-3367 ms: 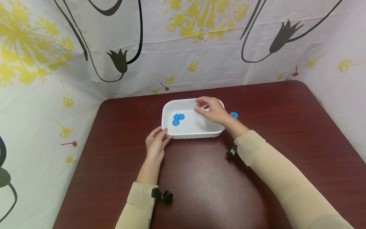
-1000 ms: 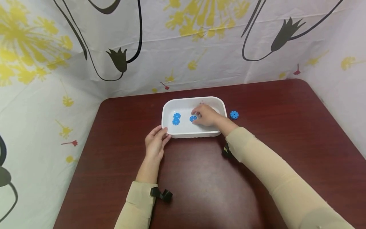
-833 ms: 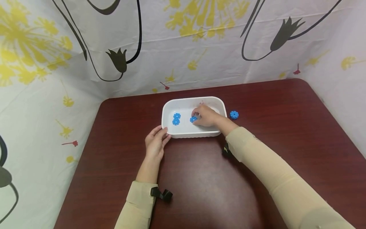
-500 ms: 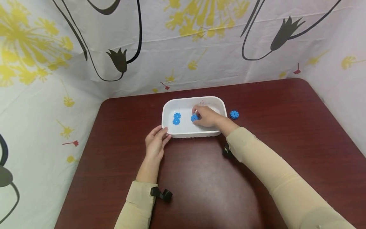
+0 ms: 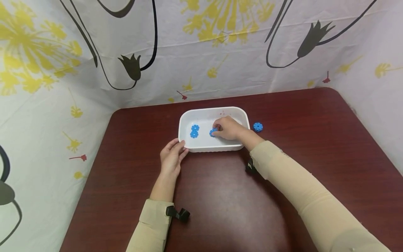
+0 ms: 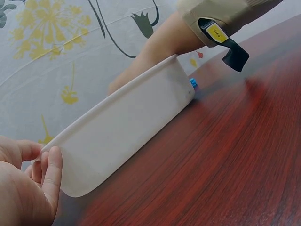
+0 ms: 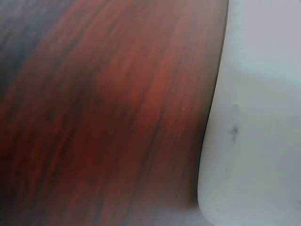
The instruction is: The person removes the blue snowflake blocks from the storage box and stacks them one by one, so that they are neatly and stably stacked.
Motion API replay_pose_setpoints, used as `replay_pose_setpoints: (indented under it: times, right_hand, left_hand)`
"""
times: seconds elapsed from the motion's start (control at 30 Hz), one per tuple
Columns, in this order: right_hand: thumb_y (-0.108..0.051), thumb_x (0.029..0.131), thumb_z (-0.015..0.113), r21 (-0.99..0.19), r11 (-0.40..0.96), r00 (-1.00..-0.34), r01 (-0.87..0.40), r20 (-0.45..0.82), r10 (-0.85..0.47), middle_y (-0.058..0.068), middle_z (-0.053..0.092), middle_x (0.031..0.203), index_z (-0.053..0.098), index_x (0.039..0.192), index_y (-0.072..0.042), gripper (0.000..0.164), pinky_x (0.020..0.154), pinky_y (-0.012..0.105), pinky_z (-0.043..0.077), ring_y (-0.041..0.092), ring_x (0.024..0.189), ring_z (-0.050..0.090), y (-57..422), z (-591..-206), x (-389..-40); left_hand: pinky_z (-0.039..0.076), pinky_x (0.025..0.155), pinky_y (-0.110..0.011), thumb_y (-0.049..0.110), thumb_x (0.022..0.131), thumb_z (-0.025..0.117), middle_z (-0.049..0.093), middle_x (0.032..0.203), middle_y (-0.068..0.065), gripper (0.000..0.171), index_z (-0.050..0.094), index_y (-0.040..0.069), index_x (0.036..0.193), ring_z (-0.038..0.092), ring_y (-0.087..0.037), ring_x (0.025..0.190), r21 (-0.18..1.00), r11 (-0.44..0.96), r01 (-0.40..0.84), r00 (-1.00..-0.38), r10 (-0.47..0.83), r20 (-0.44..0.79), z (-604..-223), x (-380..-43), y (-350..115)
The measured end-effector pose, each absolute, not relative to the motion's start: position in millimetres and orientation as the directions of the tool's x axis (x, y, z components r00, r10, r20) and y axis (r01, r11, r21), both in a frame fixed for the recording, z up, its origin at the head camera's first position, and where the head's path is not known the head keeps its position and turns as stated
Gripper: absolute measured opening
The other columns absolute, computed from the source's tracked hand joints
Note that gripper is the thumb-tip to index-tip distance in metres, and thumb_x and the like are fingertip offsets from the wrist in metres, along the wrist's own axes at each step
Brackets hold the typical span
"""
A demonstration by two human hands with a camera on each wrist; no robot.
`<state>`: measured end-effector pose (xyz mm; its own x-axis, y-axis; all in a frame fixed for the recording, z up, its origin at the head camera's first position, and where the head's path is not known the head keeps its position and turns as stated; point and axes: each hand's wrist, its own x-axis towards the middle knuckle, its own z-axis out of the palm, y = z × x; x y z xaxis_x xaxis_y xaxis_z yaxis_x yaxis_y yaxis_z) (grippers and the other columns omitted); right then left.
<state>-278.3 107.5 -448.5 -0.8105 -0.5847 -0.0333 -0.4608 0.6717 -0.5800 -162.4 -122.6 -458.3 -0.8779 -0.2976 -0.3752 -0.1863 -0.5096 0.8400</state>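
Note:
A white plastic tub [image 5: 204,149] stands near the back of the table. My left hand [image 5: 171,157] grips its front left corner, thumb over the rim; the left wrist view shows the fingers [image 6: 52,172] against the outer wall. Reaching over the tub's right side, my right hand [image 5: 229,128] pinches a blue notched plastic disc [image 5: 212,133] close over the tub floor. Thumb and fingers cover part of that disc. Two more blue discs [image 5: 194,134] lie overlapping at the left of the tub. In the right wrist view only the tub's wall [image 7: 254,150] and tabletop show, no hand.
Outside the tub, to its right, a small stack of blue discs [image 5: 257,126] sits on the dark red wooden table [image 5: 217,196]. A patterned white cloth [image 5: 201,77] hangs behind the table and along both sides.
The right hand has come down into the tub from above its right side. One blue disc has left the group at the left and is now in the right hand mid-tub. The left hand stays put.

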Motion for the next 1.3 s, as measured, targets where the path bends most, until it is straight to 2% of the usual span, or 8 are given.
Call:
replay_pose_setpoints:
  times: [0.23,0.47,0.57,0.7,0.8,0.93,1.13,1.3]
  right_hand:
    - [-0.019,0.083,0.086,-0.575,0.659,-0.775,-0.485,-0.066,-0.628,0.008,0.066,0.093,0.071,0.108,-0.002,0.034,0.083,0.038,0.052,0.022,0.085,0.057,109,-450,-276]
    - [-0.016,0.087,0.081,-0.585,0.690,-0.799,-0.426,-0.115,-0.591,0.009,0.061,0.097,0.058,0.102,-0.006,0.029,0.085,0.037,0.048,0.023,0.090,0.053,109,-451,-276]
    - [-0.016,0.089,0.078,-0.587,0.697,-0.812,-0.412,-0.110,-0.573,0.011,0.064,0.098,0.056,0.110,-0.004,0.032,0.085,0.038,0.050,0.024,0.090,0.056,110,-450,-277]
    - [-0.017,0.089,0.078,-0.591,0.706,-0.818,-0.390,-0.130,-0.561,0.014,0.066,0.105,0.055,0.126,-0.001,0.046,0.090,0.040,0.051,0.026,0.093,0.058,111,-447,-276]
    - [-0.016,0.088,0.080,-0.584,0.709,-0.817,-0.396,-0.128,-0.562,0.013,0.066,0.103,0.060,0.125,0.000,0.045,0.089,0.040,0.052,0.025,0.093,0.058,112,-446,-275]
    - [-0.016,0.089,0.079,-0.566,0.706,-0.815,-0.426,-0.100,-0.571,0.012,0.067,0.098,0.066,0.118,0.001,0.036,0.087,0.039,0.053,0.024,0.092,0.059,112,-446,-275]
    - [-0.015,0.088,0.080,-0.613,0.662,-0.830,-0.431,-0.018,-0.558,0.014,0.067,0.105,0.065,0.118,0.001,0.038,0.091,0.039,0.055,0.025,0.094,0.064,112,-441,-275]
    - [-0.013,0.087,0.080,-0.647,0.602,-0.827,-0.467,0.079,-0.557,0.015,0.069,0.102,0.066,0.116,0.003,0.036,0.085,0.039,0.058,0.026,0.093,0.066,116,-437,-276]
  left_hand:
    - [0.063,0.073,-0.026,-0.003,0.091,0.071,0.065,0.085,-0.005,0.039,0.057,-0.006,0.127,0.063,-0.011,0.069,0.842,-0.503,-0.194,-0.877,-0.295,-0.379,-459,-162,-122]
    - [0.063,0.074,-0.026,-0.002,0.091,0.071,0.065,0.086,-0.005,0.040,0.057,-0.006,0.128,0.064,-0.011,0.069,0.844,-0.497,-0.201,-0.878,-0.292,-0.380,-460,-162,-122]
    - [0.063,0.074,-0.027,-0.002,0.091,0.071,0.065,0.087,-0.006,0.041,0.057,-0.006,0.129,0.064,-0.011,0.069,0.844,-0.497,-0.202,-0.877,-0.292,-0.382,-459,-162,-121]
    - [0.064,0.074,-0.027,-0.002,0.091,0.072,0.066,0.088,-0.006,0.041,0.057,-0.006,0.129,0.064,-0.012,0.070,0.841,-0.502,-0.202,-0.875,-0.293,-0.385,-458,-162,-121]
    - [0.063,0.074,-0.027,-0.002,0.091,0.071,0.066,0.087,-0.006,0.041,0.056,-0.006,0.130,0.064,-0.011,0.069,0.840,-0.504,-0.201,-0.876,-0.291,-0.384,-458,-163,-121]
    - [0.063,0.074,-0.027,-0.003,0.092,0.069,0.065,0.088,-0.005,0.041,0.056,-0.007,0.131,0.064,-0.011,0.069,0.842,-0.501,-0.198,-0.880,-0.288,-0.378,-458,-163,-120]
    - [0.064,0.074,-0.027,-0.002,0.092,0.071,0.065,0.088,-0.006,0.040,0.057,-0.006,0.129,0.064,-0.012,0.070,0.841,-0.503,-0.202,-0.876,-0.290,-0.384,-457,-162,-120]
    - [0.063,0.075,-0.027,-0.001,0.092,0.071,0.065,0.089,-0.006,0.040,0.057,-0.005,0.129,0.064,-0.012,0.071,0.839,-0.505,-0.204,-0.873,-0.294,-0.389,-456,-162,-121]
